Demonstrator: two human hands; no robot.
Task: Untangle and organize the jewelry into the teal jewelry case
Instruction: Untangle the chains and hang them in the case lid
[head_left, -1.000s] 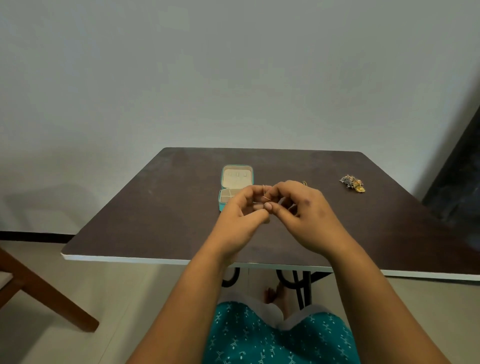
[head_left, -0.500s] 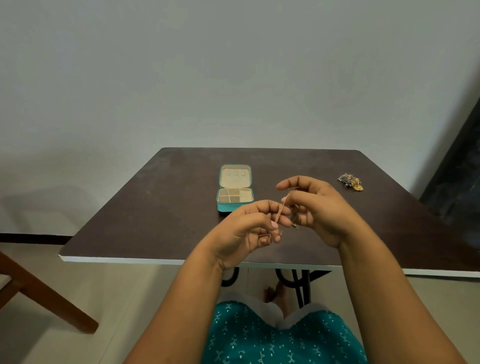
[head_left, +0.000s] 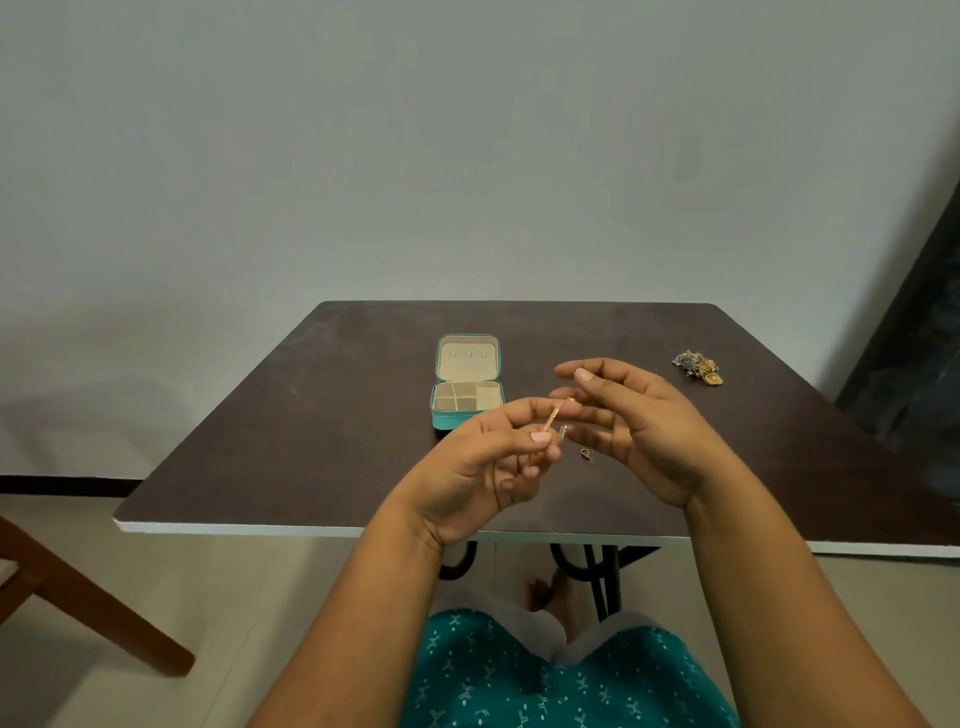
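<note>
Dark table (head_left: 311, 415), open teal case (head_left: 466, 395), tangled pile (head_left: 698, 366) far right, left grip (head_left: 478, 467) pinching chain (head_left: 551, 415), right grip (head_left: 639, 431) loose.

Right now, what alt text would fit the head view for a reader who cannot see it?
Two hands work a thin gold chain above a dark table: the left hand pinches it, the right hand is open beside it. An open teal jewelry case sits behind them, and a tangled jewelry pile lies far right.
</note>
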